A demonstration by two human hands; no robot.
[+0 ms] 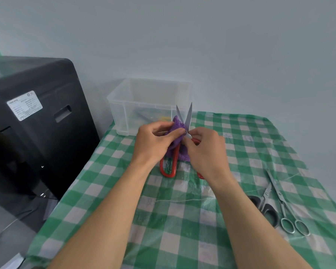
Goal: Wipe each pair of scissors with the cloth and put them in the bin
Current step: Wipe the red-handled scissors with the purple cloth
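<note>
Red-handled scissors [168, 164]: blades apart, tips up, before the clear plastic bin [149, 98]. My left hand [155, 140]: grip pinching purple cloth [176, 124] against one blade. My right hand [206, 150]: grip holding the scissors near the pivot. Black machine [47, 148], white label [24, 105]: writing unreadable.

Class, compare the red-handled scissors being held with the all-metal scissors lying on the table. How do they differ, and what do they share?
The red-handled scissors are held up with blades open; the all-metal scissors lie flat on the table, blades closed. The red-handled scissors have long red loops; the all-metal scissors have small round steel ones. Both have pointed silver blades.
</note>
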